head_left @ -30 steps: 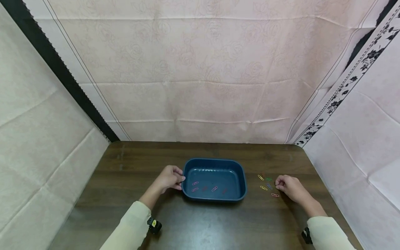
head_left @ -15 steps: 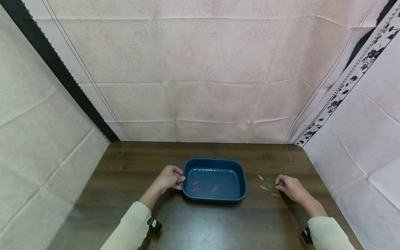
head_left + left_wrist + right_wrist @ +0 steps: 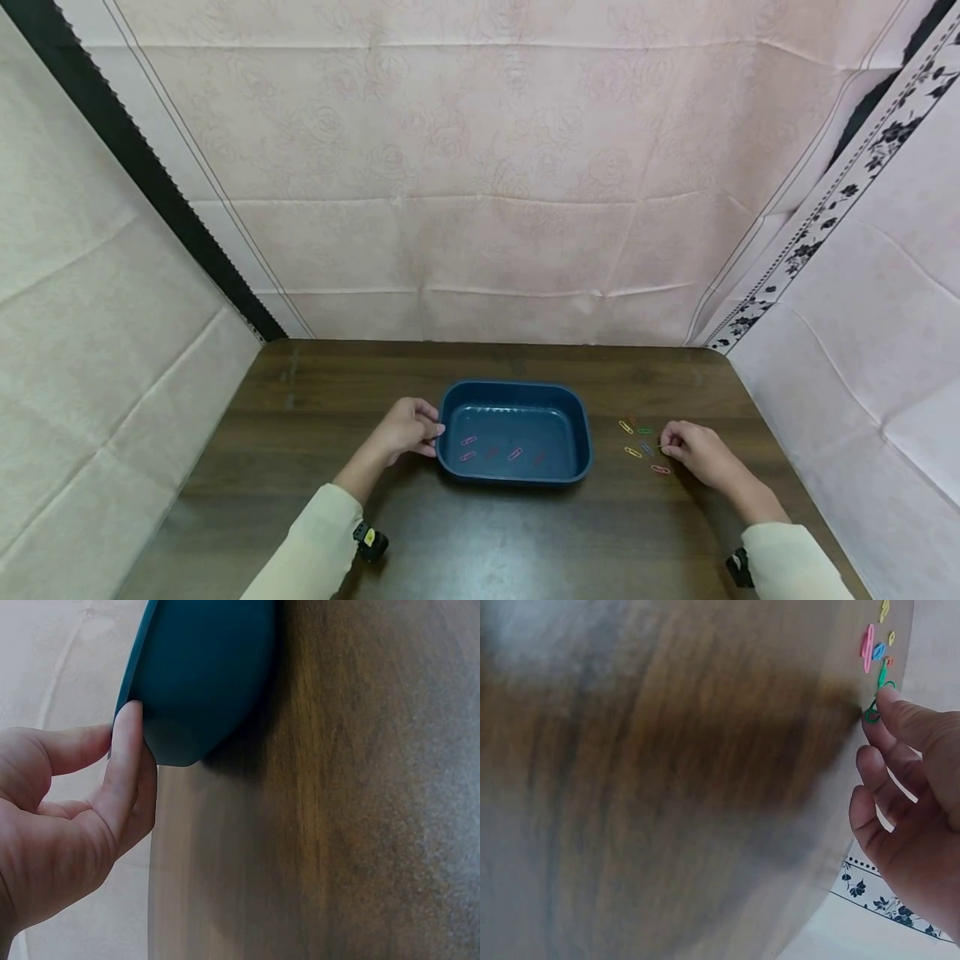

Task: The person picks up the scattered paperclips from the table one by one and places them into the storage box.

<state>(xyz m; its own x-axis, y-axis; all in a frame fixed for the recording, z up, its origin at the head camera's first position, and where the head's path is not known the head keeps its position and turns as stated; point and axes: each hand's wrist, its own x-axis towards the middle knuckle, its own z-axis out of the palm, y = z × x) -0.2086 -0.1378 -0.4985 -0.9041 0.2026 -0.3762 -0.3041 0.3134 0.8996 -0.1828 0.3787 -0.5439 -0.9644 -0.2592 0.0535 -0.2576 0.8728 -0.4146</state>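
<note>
In the head view, my left hand [image 3: 408,427] pinches the left rim of a blue rectangular tray [image 3: 517,390] between thumb and fingers. The left wrist view shows the thumb on one side of the tray wall [image 3: 202,667] and the fingers on the other. My right hand [image 3: 699,452] is low at the table, right of the tray. Between its thumb and forefinger it pinches a green paper clip [image 3: 871,714]. Just beside it lie a pink paper clip [image 3: 660,469], a blue paper clip [image 3: 647,448], another green paper clip [image 3: 644,431] and yellow paper clips [image 3: 633,452].
Several pink and red paper clips [image 3: 514,454] lie inside the tray. An orange paper clip [image 3: 889,661] is among the loose ones. The brown wooden table [image 3: 480,533] is bordered by pale cloth [image 3: 480,167] at the back and sides.
Both hands and the tray stay almost in place. The right sleeve has shifted very slightly, and a bit of green shows at the right fingertips that was not visible one second ago.
</note>
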